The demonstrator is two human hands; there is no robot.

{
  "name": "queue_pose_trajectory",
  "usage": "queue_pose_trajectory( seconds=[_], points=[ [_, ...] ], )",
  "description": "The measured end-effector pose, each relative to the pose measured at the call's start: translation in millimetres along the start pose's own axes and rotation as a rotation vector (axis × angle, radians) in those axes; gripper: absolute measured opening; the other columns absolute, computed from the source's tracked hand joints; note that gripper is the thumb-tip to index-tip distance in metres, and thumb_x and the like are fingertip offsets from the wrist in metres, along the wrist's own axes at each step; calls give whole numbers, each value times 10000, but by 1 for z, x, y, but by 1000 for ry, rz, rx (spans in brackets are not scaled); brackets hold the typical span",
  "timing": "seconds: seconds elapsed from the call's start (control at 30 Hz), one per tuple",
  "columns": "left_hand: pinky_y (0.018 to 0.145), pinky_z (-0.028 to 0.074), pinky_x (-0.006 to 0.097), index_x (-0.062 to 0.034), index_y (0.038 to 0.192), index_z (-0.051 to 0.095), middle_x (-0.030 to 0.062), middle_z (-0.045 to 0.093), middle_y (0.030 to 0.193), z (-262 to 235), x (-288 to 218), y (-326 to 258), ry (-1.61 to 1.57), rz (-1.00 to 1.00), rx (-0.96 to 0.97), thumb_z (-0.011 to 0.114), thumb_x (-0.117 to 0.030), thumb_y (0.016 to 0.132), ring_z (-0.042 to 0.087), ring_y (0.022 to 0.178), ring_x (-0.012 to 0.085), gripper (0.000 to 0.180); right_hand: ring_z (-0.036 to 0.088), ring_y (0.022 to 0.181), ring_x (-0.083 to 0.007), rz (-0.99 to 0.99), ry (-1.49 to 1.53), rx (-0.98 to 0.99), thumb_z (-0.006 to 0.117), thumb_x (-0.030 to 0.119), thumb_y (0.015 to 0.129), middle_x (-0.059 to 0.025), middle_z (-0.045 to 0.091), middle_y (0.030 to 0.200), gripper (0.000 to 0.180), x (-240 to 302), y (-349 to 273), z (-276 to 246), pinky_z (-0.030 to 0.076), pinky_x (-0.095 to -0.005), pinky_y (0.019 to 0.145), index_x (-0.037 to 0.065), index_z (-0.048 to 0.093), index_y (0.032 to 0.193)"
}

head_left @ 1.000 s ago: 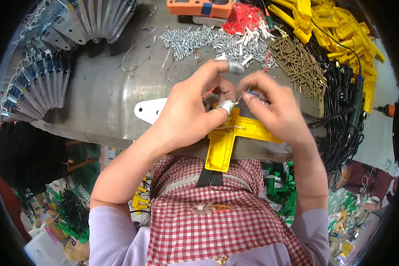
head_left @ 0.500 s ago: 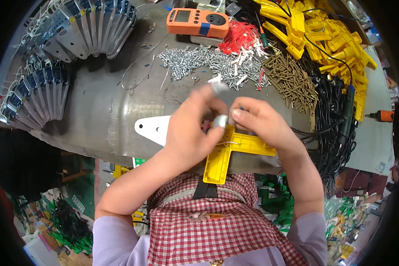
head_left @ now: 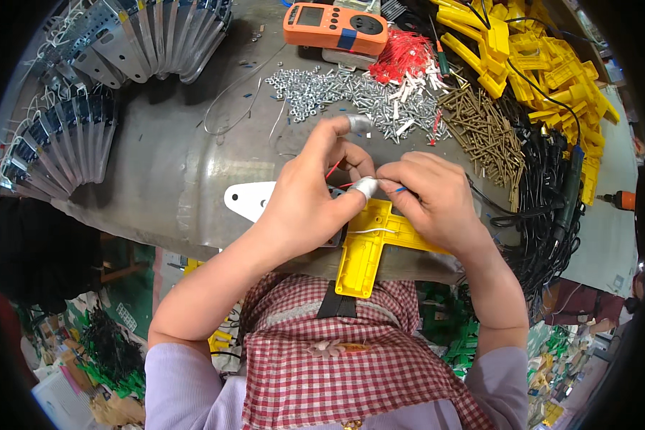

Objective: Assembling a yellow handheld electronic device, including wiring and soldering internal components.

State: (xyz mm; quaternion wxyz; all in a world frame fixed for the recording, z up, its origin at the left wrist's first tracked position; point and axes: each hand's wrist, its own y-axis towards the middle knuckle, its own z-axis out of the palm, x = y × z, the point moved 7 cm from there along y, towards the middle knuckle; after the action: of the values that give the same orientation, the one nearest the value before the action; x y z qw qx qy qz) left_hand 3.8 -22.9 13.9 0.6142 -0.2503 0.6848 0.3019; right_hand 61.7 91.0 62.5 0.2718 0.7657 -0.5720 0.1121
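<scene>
My left hand [head_left: 308,193] has silver wrapping on its thumb and raised index finger. Its thumb presses against the bent fingers, closed on a thin red wire [head_left: 333,169]. Close against it, my right hand [head_left: 430,197] pinches something with a small blue end [head_left: 406,190], which looks like a wire. Below both hands lies a yellow T-shaped plastic housing [head_left: 356,266], its open ribbed side up, with a white wire [head_left: 373,231] across it. A white rounded plate [head_left: 245,198] with holes sticks out from under my left hand, which partly covers it.
Piles of nuts [head_left: 301,89], silver screws [head_left: 401,107] and brass-coloured screws [head_left: 484,129] lie beyond my hands. An orange meter [head_left: 335,27] stands behind them. Yellow housings [head_left: 545,64] and black cables [head_left: 541,186] crowd the right; fanned metal-and-clear strips [head_left: 64,143] stand left.
Both hands have come together and steadied, the right turning its knuckles upward. The red wire and the blue end now show at the fingers. The whole view has shifted slightly.
</scene>
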Motion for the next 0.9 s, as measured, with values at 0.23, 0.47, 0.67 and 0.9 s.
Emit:
queue_pose_trajectory(
  seconds=[0.23, 0.47, 0.67, 0.9],
  points=[
    [857, 444, 429, 0, 1052, 568, 126, 600, 994, -12, -25, -40, 572, 394, -41, 649, -29, 699, 563, 959, 314, 363, 589, 704, -304, 194, 173, 1, 602, 142, 823, -120, 596, 763, 114, -27, 4, 8, 462, -363, 617, 31, 593, 850],
    [811, 443, 432, -11, 899, 616, 90, 641, 837, -1, -30, -37, 601, 485, -121, 601, 46, 716, 610, 819, 273, 192, 547, 839, -284, 294, 125, -277, 686, 186, 752, -81, 573, 880, 243, -19, -35, -20, 415, -389, 740, 39, 576, 911],
    [745, 453, 378, -58, 831, 619, 47, 650, 795, 11, -41, -37, 747, 695, -61, 647, -10, 669, 619, 749, 217, 171, 511, 749, -227, 136, -221, -107, 673, 148, 751, -62, 541, 838, 143, 24, -52, 12, 342, -381, 660, 75, 565, 811],
    [795, 442, 389, -6, 1004, 604, 65, 672, 828, 26, -50, -42, 683, 566, -66, 652, 64, 670, 616, 738, 244, 345, 545, 764, -285, 285, 134, -61, 661, 87, 764, -96, 538, 797, 127, 13, -60, -4, 424, -380, 678, 32, 576, 842]
  ],
)
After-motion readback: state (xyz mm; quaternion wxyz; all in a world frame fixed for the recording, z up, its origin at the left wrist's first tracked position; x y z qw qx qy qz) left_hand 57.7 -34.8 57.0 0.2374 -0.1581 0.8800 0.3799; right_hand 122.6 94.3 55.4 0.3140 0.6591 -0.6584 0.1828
